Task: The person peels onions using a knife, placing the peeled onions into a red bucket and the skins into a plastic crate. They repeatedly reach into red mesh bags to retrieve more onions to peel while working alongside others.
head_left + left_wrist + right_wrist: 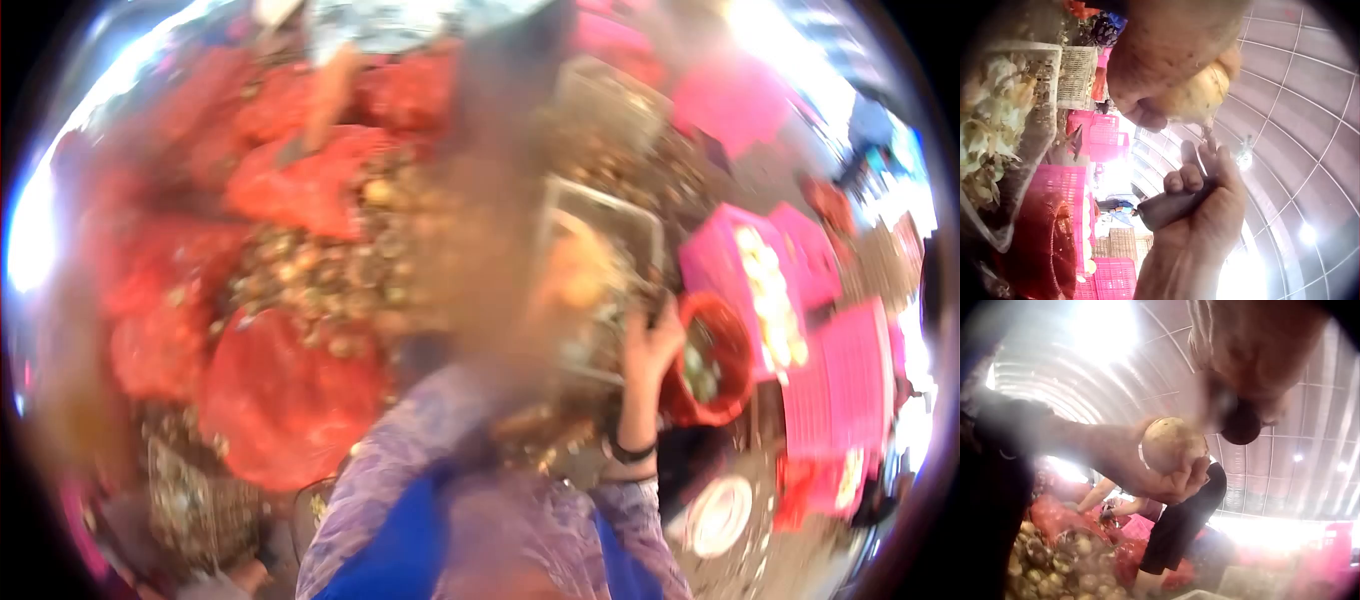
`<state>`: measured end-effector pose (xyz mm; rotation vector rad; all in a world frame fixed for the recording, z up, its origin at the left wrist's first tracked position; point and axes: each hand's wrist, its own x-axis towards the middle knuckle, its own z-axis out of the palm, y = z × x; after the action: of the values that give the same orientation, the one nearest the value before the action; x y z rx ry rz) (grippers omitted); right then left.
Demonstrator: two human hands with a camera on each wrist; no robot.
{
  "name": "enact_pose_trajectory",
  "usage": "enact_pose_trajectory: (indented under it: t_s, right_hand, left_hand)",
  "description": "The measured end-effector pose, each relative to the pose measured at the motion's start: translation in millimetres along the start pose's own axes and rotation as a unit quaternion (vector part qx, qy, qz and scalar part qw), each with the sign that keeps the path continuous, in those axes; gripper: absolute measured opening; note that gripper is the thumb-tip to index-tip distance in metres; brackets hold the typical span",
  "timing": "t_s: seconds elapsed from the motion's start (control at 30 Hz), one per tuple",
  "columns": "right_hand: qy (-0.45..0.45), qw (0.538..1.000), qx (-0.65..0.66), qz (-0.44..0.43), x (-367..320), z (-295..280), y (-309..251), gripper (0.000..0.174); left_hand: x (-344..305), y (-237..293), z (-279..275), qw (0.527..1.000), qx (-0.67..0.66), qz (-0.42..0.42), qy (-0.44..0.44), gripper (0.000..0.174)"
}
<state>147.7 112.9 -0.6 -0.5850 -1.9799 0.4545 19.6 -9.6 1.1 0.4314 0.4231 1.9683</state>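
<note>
My left hand (1172, 50) grips a yellow onion (1191, 97), its dry root end pointing toward the right hand. In the right wrist view the same onion (1169, 447) sits round and pale in the curled left fingers (1188, 481). My right hand (1213, 215) is wrapped around the thick dark handle (1172, 206) of a tool, whose working end is hidden. Its fingertips are close to the onion's root end. In the head view the right hand (655, 345) is over the crate's edge beside a red bucket (735, 345), while a brown blur covers the left hand.
A pale crate (1047, 119) of onion skins lies below the hands. Pink crates (735, 235), one with pale onions, stand at the right. Loose onions (300, 265) and red mesh sacks (290, 400) lie at the left. Another person in dark trousers (1179, 519) bends over sacks.
</note>
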Motion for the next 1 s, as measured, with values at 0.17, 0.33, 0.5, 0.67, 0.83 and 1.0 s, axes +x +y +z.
enact_pose_trajectory:
  t_s: [0.17, 0.33, 0.5, 0.67, 0.83, 1.0]
  right_hand:
    - [-0.079, 0.995, -0.064, 0.0, -27, 6, -10, 0.051]
    - [-0.189, 0.975, -0.115, -0.019, -30, 12, -22, 0.062]
    - [-0.191, 0.973, -0.127, -0.022, -39, 18, -10, 0.057]
    - [-0.196, 0.971, -0.138, -0.015, -47, 29, -2, 0.052]
    - [-0.197, 0.969, -0.15, -0.004, -55, 42, 11, 0.048]
    - [-0.194, 0.965, -0.172, 0.022, -65, 61, 42, 0.043]
  left_hand:
    - [-3, 3, 5, 1.0, 0.001, -0.022, 0.003, 0.054]
    - [0, 1, 8, 0.999, -0.004, -0.032, 0.009, 0.055]
    - [5, -6, -4, 0.995, 0.099, 0.027, 0.017, 0.055]
    - [11, -11, -12, 0.992, 0.079, 0.021, 0.092, 0.047]
    - [33, -23, -45, 0.947, 0.267, 0.086, 0.155, 0.036]
    - [26, -20, -34, 0.958, 0.219, 0.126, 0.133, 0.033]
